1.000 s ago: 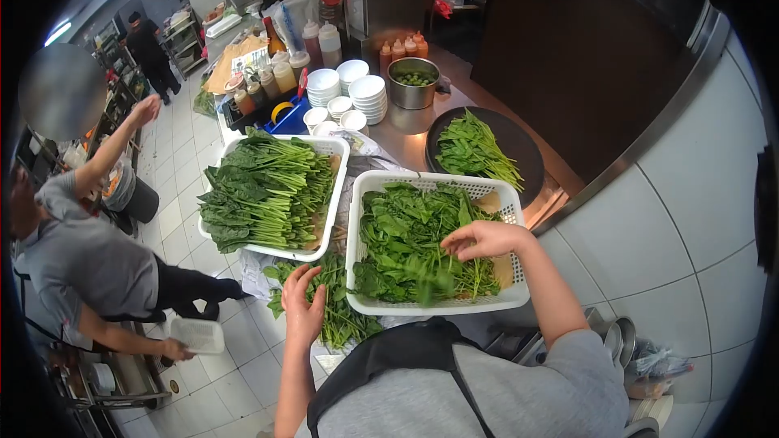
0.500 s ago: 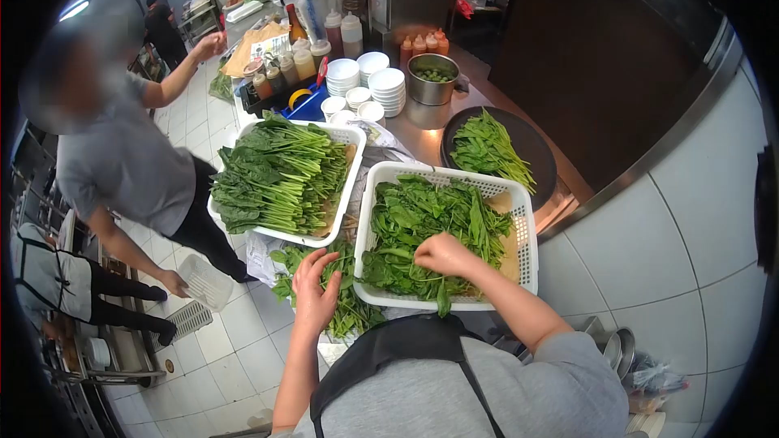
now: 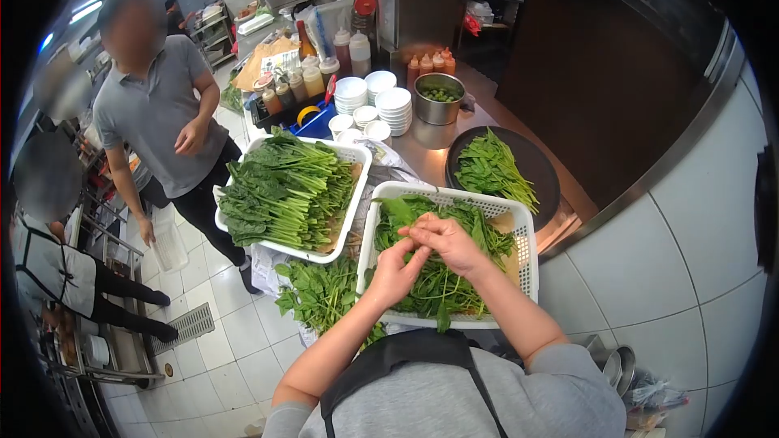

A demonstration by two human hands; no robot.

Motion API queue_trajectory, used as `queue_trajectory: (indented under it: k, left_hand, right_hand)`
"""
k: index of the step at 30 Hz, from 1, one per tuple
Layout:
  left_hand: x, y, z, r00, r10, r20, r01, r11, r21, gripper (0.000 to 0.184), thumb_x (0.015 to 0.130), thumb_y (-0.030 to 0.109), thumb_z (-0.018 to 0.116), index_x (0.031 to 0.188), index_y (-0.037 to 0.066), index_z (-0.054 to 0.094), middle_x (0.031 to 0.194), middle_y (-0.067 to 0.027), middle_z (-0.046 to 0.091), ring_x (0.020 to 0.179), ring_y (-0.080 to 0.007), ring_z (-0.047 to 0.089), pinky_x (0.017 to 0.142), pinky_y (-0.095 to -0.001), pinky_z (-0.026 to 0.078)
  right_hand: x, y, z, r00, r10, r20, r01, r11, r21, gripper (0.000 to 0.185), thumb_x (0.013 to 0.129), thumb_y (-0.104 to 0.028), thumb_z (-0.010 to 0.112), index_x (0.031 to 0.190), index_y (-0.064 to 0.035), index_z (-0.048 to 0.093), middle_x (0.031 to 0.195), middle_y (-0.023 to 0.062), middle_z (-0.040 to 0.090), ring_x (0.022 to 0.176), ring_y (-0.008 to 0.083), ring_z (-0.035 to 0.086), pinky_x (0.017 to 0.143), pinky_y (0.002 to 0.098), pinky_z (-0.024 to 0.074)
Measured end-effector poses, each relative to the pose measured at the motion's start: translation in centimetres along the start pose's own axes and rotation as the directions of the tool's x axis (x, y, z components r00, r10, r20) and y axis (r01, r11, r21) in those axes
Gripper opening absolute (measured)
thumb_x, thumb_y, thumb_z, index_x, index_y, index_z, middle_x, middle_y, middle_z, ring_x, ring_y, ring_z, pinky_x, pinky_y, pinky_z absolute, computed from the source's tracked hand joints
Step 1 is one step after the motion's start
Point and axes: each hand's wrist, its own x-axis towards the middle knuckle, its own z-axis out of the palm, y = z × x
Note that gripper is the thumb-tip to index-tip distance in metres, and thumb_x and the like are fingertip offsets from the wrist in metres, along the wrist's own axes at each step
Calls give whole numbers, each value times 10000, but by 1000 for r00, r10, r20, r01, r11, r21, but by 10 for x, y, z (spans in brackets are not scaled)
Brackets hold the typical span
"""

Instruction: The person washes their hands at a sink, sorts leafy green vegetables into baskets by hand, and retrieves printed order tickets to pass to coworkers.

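My left hand (image 3: 395,274) and my right hand (image 3: 448,243) meet above the white perforated basket (image 3: 531,276) of loose leafy greens (image 3: 454,296). Both have their fingers closed in a pinch on a leafy green sprig (image 3: 398,210), whose broad leaf sticks out past the fingertips. Its stem is mostly hidden by the fingers. Left of this basket, a second white basket (image 3: 363,174) holds neatly lined-up leafy bunches (image 3: 284,191). Below that one, more loose greens (image 3: 320,288) lie on a plastic sheet, close to my left forearm.
A round black tray (image 3: 548,182) bears more greens (image 3: 493,166). Stacked white bowls (image 3: 393,109), sauce bottles (image 3: 312,77) and a metal pot (image 3: 438,105) stand behind. At left, a person in a grey shirt (image 3: 158,101) holds a clear container (image 3: 169,247); another person (image 3: 53,251) stands nearby.
My left hand has moved right and up from beside the basket to join my right hand, which has lifted a sprig from the greens. The grey-shirted person has turned and lowered an arm.
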Motion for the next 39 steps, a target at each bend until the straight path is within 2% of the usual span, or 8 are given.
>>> queue_trajectory:
  k: [8, 10, 14, 19, 24, 29, 36, 39]
  left_hand:
    - [-8, 15, 3, 990, -56, 130, 19, 962, 273, 208, 903, 168, 519, 805, 26, 634, 713, -126, 595, 644, -216, 571, 599, -333, 429]
    - [-15, 8, -4, 944, -265, 196, 199, 932, 303, 235, 936, 250, 465, 858, 104, 633, 863, -45, 604, 885, -207, 571, 941, -397, 269]
    - [-17, 4, -17, 962, -253, 108, 217, 940, 265, 223, 921, 227, 495, 821, 86, 637, 826, -47, 601, 844, -222, 568, 902, -364, 308]
    - [-17, 11, -29, 970, -241, 44, 220, 935, 277, 219, 919, 219, 507, 821, 72, 636, 826, -54, 598, 820, -229, 558, 894, -367, 309]
    - [-21, 11, -29, 965, -252, 70, 226, 937, 267, 216, 922, 221, 504, 826, 79, 637, 839, -51, 600, 845, -218, 561, 921, -379, 289]
    - [-27, 13, -27, 966, -230, 120, 189, 941, 280, 201, 920, 209, 504, 829, 89, 637, 857, -43, 603, 884, -212, 559, 946, -424, 260]
    - [-45, -6, -29, 985, -120, 124, 40, 858, 511, 158, 890, 182, 530, 817, 101, 644, 856, -33, 599, 894, -214, 556, 963, -452, 230]
    - [-48, -4, -24, 988, -93, 127, 4, 820, 572, 130, 872, 163, 546, 812, 107, 647, 831, -17, 591, 877, -206, 560, 969, -459, 218]
  right_hand:
    - [30, -16, -88, 949, -11, -316, 33, 997, 63, 234, 858, -238, 622, 970, -43, 686, 989, 40, 672, 899, 90, 554, 848, 265, 376]
    - [50, -25, -136, 909, -169, -381, 63, 960, -274, 244, 853, -230, 617, 957, -25, 696, 986, 73, 676, 949, 136, 592, 893, 278, 416]
    - [85, -23, -226, 742, -298, -600, -524, 301, -797, 298, 770, -422, 648, 960, -203, 720, 1014, 85, 614, 1027, 281, 525, 907, 470, 360]
    - [84, 12, -264, 689, -406, -600, -631, 71, -772, 385, 788, -399, 643, 1090, -159, 655, 1076, 156, 539, 1062, 299, 473, 910, 470, 343]
    - [45, 46, -221, 903, -135, -407, -266, 570, -778, 406, 802, -286, 646, 1155, -96, 583, 1113, 135, 510, 1066, 281, 464, 926, 368, 368]
    - [-1, 55, -154, 856, -473, -211, -139, 183, -973, 366, 820, -208, 610, 1154, -68, 552, 1141, 130, 497, 1117, 287, 439, 952, 393, 335]
    - [70, 44, -262, 843, -260, -471, -319, 463, -827, 466, 837, -259, 585, 1250, -60, 504, 1326, 144, 424, 1242, 312, 376, 1016, 462, 310]
    - [84, 40, -276, 773, -250, -583, -521, 274, -808, 525, 841, -312, 578, 1288, -60, 472, 1371, 152, 396, 1262, 328, 373, 1035, 450, 319]
